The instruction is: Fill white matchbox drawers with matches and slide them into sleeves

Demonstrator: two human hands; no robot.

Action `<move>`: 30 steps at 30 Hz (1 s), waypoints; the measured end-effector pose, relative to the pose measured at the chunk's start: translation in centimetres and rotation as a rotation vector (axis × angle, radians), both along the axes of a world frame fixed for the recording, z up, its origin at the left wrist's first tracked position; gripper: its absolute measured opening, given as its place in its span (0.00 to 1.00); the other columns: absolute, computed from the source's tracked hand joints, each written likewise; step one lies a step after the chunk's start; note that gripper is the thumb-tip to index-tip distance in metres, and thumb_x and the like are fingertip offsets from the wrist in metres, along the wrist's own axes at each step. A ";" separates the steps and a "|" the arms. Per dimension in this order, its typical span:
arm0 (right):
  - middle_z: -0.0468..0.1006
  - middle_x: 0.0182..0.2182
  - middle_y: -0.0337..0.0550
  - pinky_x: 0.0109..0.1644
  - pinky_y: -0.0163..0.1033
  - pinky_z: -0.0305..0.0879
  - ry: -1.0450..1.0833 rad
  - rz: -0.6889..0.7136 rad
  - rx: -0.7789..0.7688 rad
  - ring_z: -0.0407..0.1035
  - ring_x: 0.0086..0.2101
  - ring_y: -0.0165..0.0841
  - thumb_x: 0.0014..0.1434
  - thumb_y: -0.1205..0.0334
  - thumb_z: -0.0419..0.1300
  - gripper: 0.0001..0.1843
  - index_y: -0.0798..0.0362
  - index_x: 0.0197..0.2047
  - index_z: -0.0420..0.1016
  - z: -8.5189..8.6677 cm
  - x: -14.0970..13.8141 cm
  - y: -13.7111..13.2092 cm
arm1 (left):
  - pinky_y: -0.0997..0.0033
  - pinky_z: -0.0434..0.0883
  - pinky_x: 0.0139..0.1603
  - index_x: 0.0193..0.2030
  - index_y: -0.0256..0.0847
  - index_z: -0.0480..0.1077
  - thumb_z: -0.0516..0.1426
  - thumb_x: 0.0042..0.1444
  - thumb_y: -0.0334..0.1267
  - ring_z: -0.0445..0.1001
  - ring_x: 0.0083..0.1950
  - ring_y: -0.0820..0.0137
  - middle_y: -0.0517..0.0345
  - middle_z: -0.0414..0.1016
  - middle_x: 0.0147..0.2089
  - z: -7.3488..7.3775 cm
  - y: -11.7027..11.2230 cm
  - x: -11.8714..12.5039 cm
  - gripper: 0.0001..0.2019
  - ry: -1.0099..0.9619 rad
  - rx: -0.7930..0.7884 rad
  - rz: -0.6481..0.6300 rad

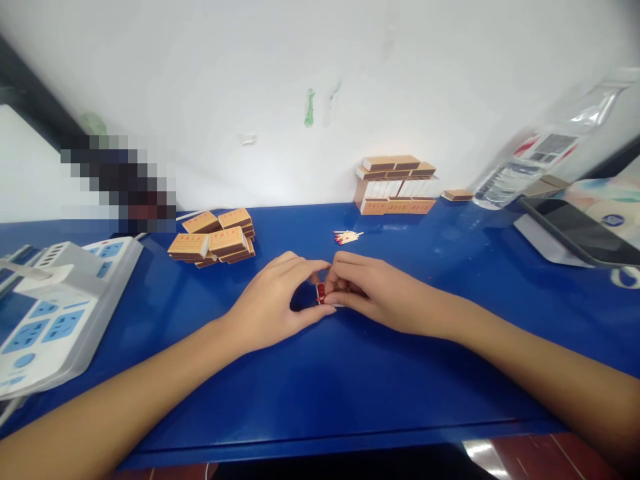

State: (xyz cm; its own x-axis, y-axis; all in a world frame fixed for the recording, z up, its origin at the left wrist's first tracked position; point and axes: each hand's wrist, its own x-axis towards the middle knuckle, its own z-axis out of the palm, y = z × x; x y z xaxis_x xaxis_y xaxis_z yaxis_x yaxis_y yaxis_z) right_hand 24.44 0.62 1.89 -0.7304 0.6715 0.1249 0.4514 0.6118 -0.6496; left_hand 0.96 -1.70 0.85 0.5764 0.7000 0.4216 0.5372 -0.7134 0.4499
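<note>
A small matchbox tray (321, 292) with red match heads showing lies on the blue table between my hands. My left hand (280, 297) curves around its left end, thumb at the near side and fingertips at the far side, gripping it. The fingers of my right hand (367, 287) are bent together over the tray and cover most of it. What they pinch is hidden. Just beyond my hands, a small pile of loose matches (349, 237) lies on the table.
Stacked matchboxes (227, 241) stand at the left, near a white power strip (65, 313). More matchboxes are built into a pile (397, 205) by the wall, with a single matchbox (457, 195) beside it. A water bottle (520, 170) and a phone (585, 227) are at the right.
</note>
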 end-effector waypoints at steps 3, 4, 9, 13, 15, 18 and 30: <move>0.76 0.42 0.41 0.44 0.39 0.66 0.003 -0.007 0.014 0.71 0.39 0.32 0.73 0.59 0.61 0.06 0.50 0.42 0.74 0.2 0.1 0.1 | 0.58 0.73 0.52 0.59 0.39 0.72 0.69 0.62 0.42 0.75 0.47 0.63 0.55 0.80 0.46 0.0 0.0 -0.1 0.22 -0.002 0.017 0.007; 0.76 0.42 0.41 0.43 0.39 0.65 0.007 -0.015 0.021 0.71 0.38 0.32 0.73 0.58 0.61 0.07 0.50 0.42 0.74 0.3 0.2 0.1 | 0.58 0.74 0.52 0.60 0.39 0.71 0.69 0.62 0.42 0.75 0.47 0.62 0.54 0.80 0.47 -0.1 0.0 -0.1 0.23 -0.003 0.020 0.010; 0.76 0.38 0.41 0.41 0.39 0.64 0.021 -0.061 0.042 0.69 0.37 0.33 0.74 0.56 0.59 0.09 0.50 0.40 0.72 0.5 0.3 0.3 | 0.57 0.75 0.52 0.60 0.39 0.71 0.69 0.61 0.42 0.75 0.49 0.61 0.54 0.81 0.47 -0.2 0.0 -0.2 0.24 -0.006 0.020 0.028; 0.76 0.40 0.41 0.42 0.39 0.64 -0.031 -0.030 0.024 0.70 0.37 0.32 0.73 0.55 0.61 0.10 0.50 0.40 0.73 0.3 0.4 0.2 | 0.56 0.75 0.52 0.62 0.40 0.71 0.69 0.62 0.43 0.76 0.49 0.61 0.54 0.81 0.47 -0.3 0.1 -0.2 0.24 -0.007 0.050 0.043; 0.76 0.40 0.40 0.42 0.39 0.63 -0.050 -0.029 0.023 0.70 0.37 0.32 0.73 0.54 0.61 0.11 0.50 0.40 0.73 0.2 0.4 0.3 | 0.56 0.75 0.52 0.62 0.40 0.71 0.69 0.62 0.43 0.76 0.49 0.61 0.54 0.81 0.47 -0.3 0.1 -0.2 0.25 -0.009 0.052 0.044; 0.77 0.40 0.41 0.41 0.40 0.63 -0.057 -0.040 0.034 0.70 0.37 0.33 0.72 0.53 0.61 0.11 0.50 0.40 0.74 0.5 0.6 0.4 | 0.56 0.76 0.52 0.62 0.40 0.71 0.69 0.62 0.43 0.76 0.49 0.61 0.53 0.81 0.47 -0.4 0.1 -0.2 0.24 -0.011 0.052 0.043; 0.75 0.35 0.40 0.39 0.41 0.60 -0.125 -0.002 0.008 0.67 0.34 0.33 0.72 0.49 0.59 0.14 0.50 0.38 0.73 1.2 1.1 0.7 | 0.54 0.76 0.54 0.61 0.40 0.71 0.69 0.61 0.43 0.76 0.49 0.60 0.53 0.81 0.47 -0.4 0.2 -0.3 0.24 0.003 0.048 0.053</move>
State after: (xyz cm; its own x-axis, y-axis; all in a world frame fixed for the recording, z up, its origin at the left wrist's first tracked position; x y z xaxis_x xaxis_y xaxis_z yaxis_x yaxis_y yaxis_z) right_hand 25.56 1.30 3.12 -0.7390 0.6726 0.0380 0.5301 0.6153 -0.5834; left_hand 0.68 -1.53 0.44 0.5408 0.7086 0.4533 0.5759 -0.7047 0.4144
